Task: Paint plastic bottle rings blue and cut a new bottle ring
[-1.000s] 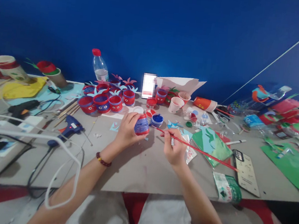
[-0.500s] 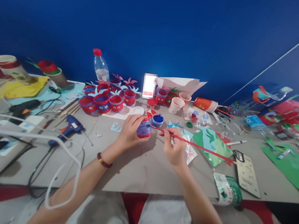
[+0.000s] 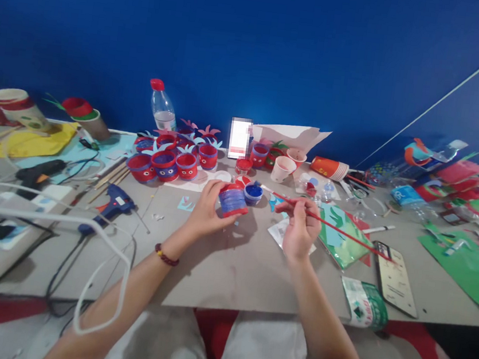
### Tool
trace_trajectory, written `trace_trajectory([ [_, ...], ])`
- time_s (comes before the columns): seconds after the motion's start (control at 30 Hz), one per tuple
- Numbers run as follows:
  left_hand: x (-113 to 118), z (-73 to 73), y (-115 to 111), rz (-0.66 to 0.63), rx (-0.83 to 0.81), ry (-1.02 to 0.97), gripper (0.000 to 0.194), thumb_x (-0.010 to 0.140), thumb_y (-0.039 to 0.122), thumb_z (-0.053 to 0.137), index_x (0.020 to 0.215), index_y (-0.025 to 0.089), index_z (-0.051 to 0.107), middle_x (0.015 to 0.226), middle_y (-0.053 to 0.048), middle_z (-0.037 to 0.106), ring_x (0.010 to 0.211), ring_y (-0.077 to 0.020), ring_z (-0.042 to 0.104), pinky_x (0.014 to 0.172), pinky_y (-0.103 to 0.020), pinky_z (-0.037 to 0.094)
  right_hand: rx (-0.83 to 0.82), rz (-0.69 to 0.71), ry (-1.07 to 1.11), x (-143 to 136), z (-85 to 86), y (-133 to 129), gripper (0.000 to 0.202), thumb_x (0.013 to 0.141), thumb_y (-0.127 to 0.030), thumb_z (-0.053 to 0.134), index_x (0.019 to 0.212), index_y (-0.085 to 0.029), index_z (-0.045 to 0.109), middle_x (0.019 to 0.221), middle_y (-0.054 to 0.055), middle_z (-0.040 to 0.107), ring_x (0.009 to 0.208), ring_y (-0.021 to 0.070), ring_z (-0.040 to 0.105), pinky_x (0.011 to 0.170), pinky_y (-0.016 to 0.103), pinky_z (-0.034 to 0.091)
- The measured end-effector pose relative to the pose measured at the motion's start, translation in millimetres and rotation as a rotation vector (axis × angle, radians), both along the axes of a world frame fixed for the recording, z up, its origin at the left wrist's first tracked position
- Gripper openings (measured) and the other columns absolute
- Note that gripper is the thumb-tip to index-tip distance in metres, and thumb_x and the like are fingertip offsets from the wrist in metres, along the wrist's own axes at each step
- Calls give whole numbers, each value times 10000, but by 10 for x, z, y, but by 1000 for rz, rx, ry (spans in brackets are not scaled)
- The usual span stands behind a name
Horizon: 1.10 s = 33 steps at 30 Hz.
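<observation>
My left hand point(image 3: 207, 210) grips a small paper cup point(image 3: 232, 200) painted red at both ends with a broad blue band round the middle. The cup is tilted on its side above the table. In my right hand point(image 3: 301, 227) is a long red-handled paintbrush point(image 3: 341, 232), pinched between the fingers. Its tip end points left, close to an open pot of blue paint point(image 3: 254, 193); brush and cup are apart. Behind the blue pot stands a pot of red paint point(image 3: 243, 165). Finished-looking red and blue cups point(image 3: 163, 165) with paper leaves and eyes stand at the back left.
A blue glue gun point(image 3: 118, 201) and a white power strip point(image 3: 12, 234) with cables lie left. A plastic bottle point(image 3: 162, 107) stands behind the cups. To the right are a white paper cup point(image 3: 284, 169), green paper in a packet point(image 3: 341, 237) and a phone point(image 3: 395, 281).
My right hand has moved right and slightly up, taking the brush away from the cup. The cup in my left hand has turned, showing more of its blue band.
</observation>
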<state>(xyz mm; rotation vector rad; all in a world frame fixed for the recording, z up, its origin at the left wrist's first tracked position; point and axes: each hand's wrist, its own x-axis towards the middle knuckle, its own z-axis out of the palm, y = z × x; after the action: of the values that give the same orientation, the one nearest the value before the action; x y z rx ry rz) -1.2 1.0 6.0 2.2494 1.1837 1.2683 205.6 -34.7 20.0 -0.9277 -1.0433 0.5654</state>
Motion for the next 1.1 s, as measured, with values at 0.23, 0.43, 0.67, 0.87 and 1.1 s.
trace_trajectory([
  [0.23, -47, -76, 63, -259, -291, -388, 603, 739, 413, 749, 1253, 242, 483, 1272, -103, 482, 1214, -272, 490, 1021, -428, 446, -96, 212, -264, -10, -8, -21, 287, 905, -378, 583, 1167, -261, 570, 1202, 75, 650, 1047, 220, 648, 951, 432, 520],
  [0.43, -47, -127, 49, -506, -578, -683, 612, 717, 427, 765, 1260, 256, 542, 1332, -96, 532, 1258, -305, 486, 1016, -432, 457, -95, 417, -524, -80, 28, -67, 723, 756, -352, 767, 1363, -289, 379, 1464, 105, 433, 1315, 287, 470, 1116, 512, 385],
  [0.67, -75, -90, 44, -530, -619, -656, 675, 713, 450, 758, 1322, 272, 527, 1437, -109, 477, 1306, -349, 463, 1044, -510, 447, -100, 468, -525, -64, 67, -65, 699, 795, -296, 705, 1391, -294, 339, 1475, 109, 406, 1329, 293, 460, 1099, 513, 411],
  [0.87, -91, -54, 36, -478, -454, -310, 836, 713, 386, 767, 1440, 289, 366, 1544, -105, 331, 1407, -336, 342, 1161, -549, 298, -67, 413, -722, 16, 28, -32, 815, 730, -151, 668, 1431, -295, 277, 1526, 92, 349, 1387, 290, 382, 1146, 529, 337],
  [1.1, -82, 0, -17, -378, -325, -88, 823, 723, 318, 751, 1433, 289, 334, 1500, -107, 376, 1400, -310, 353, 1168, -543, 284, -68, 375, -957, 49, 15, -38, 852, 713, -142, 667, 1445, -290, 257, 1498, 96, 395, 1397, 300, 362, 1133, 531, 347],
])
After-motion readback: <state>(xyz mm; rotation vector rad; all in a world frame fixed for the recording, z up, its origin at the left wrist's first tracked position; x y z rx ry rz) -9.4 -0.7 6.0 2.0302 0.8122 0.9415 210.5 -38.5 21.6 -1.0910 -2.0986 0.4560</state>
